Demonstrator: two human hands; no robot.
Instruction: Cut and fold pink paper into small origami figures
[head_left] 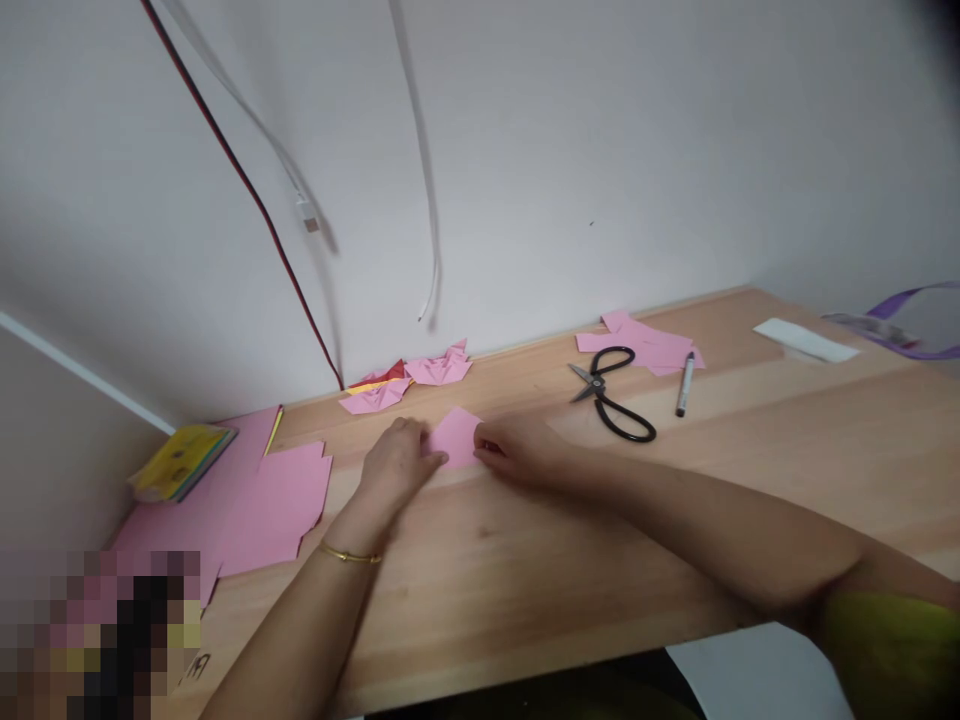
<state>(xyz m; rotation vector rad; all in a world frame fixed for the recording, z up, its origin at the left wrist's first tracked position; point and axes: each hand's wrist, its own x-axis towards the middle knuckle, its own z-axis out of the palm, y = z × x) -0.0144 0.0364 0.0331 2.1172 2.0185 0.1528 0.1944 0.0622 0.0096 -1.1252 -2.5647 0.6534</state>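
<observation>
A small piece of pink paper with a pointed top lies on the wooden table. My left hand grips its left edge, thumb on the near side. On the opposite edge, my right hand has its fingers curled in and pinched at the paper. Just behind are two folded pink paper shapes, one with red and yellow on it. Black-handled scissors rest with blades apart to the right of my right hand.
Pink paper scraps and a marker lie beyond the scissors. A white strip is at the far right. Large pink sheets and a yellow packet sit at left. Cables hang along the wall.
</observation>
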